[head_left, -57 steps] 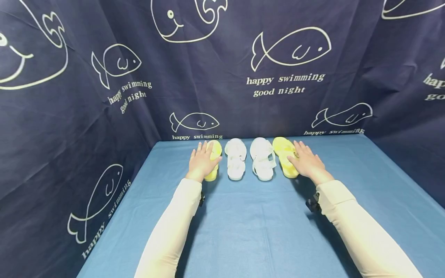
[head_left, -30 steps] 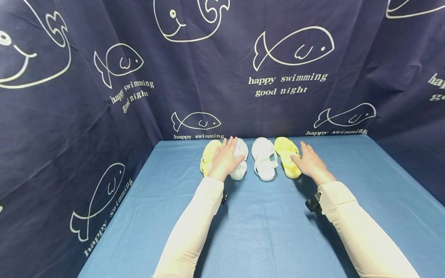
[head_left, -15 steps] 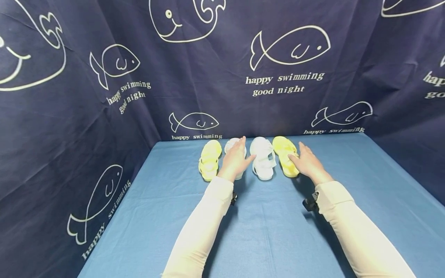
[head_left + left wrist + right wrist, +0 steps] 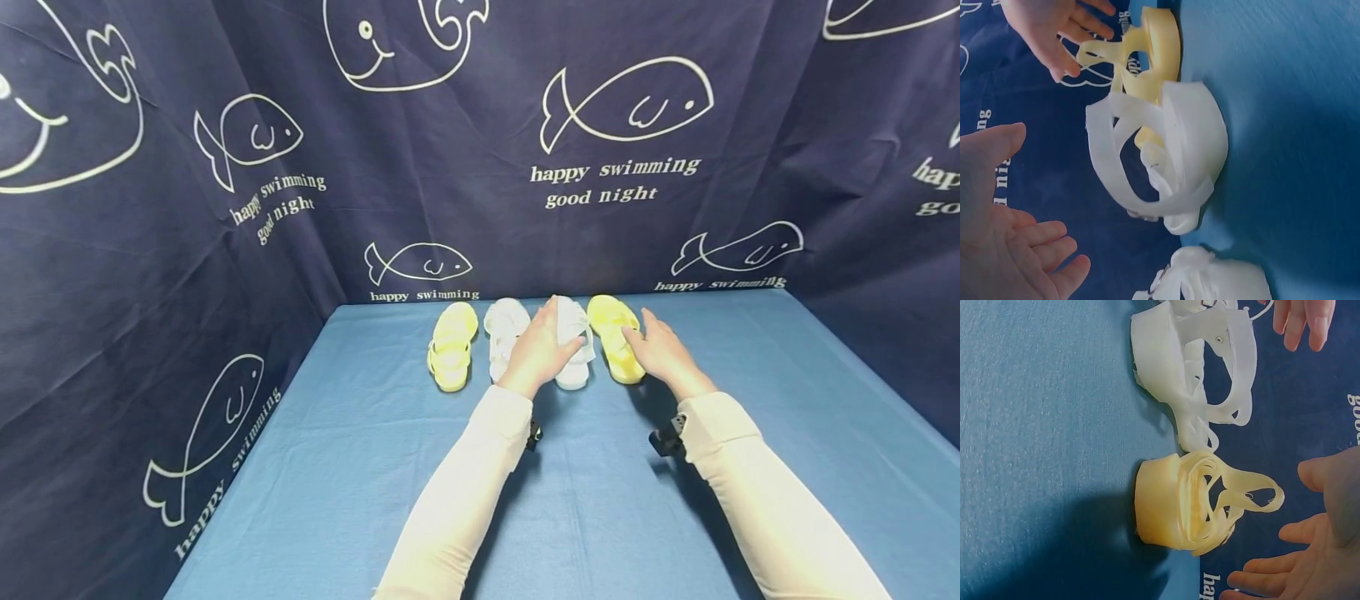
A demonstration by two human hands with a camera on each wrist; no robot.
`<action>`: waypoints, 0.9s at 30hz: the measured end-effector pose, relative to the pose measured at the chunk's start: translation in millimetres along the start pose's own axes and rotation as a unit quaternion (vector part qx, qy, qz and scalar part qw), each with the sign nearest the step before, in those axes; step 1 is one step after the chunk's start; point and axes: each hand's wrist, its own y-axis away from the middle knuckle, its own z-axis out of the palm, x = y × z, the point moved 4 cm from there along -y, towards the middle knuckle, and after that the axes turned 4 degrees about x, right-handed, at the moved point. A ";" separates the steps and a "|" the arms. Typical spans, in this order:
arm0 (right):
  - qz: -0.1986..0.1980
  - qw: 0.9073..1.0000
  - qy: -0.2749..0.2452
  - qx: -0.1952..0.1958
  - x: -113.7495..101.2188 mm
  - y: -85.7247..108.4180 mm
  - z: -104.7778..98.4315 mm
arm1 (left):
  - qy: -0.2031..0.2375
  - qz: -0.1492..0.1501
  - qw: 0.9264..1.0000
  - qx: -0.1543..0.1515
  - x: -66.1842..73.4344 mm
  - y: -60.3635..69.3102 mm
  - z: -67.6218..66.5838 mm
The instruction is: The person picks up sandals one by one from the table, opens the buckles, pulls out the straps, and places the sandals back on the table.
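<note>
Two white sandals stand between two yellow sandals in a row, toes toward the back. My left hand (image 4: 538, 350) hovers with relaxed, spread fingers between the left white sandal (image 4: 504, 327) and the right white sandal (image 4: 573, 377), partly covering both. In the left wrist view a gap shows between that hand (image 4: 1016, 244) and the strap of the right white sandal (image 4: 1200, 134). My right hand (image 4: 664, 354) is held beside the right yellow sandal (image 4: 617, 343), its fingers loose. The right wrist view shows this hand (image 4: 1316, 553) apart from the yellow sandal (image 4: 1159, 503).
The left yellow sandal (image 4: 452, 352) stands at the row's left end, away from both hands. Blue cloth covers the table (image 4: 600, 508). A dark fish-printed curtain (image 4: 480, 167) rises right behind the sandals and along the sides. A small black device (image 4: 666, 437) hangs under the right wrist.
My left hand has moved right from the left yellow sandal, past the left white sandal, to the right white one. My right hand has barely moved. The sandals stay in place.
</note>
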 end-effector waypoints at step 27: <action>0.039 0.998 -0.031 0.050 17.5 0.7 4.5 | -0.005 0.041 0.999 0.004 45.9 1.1 38.4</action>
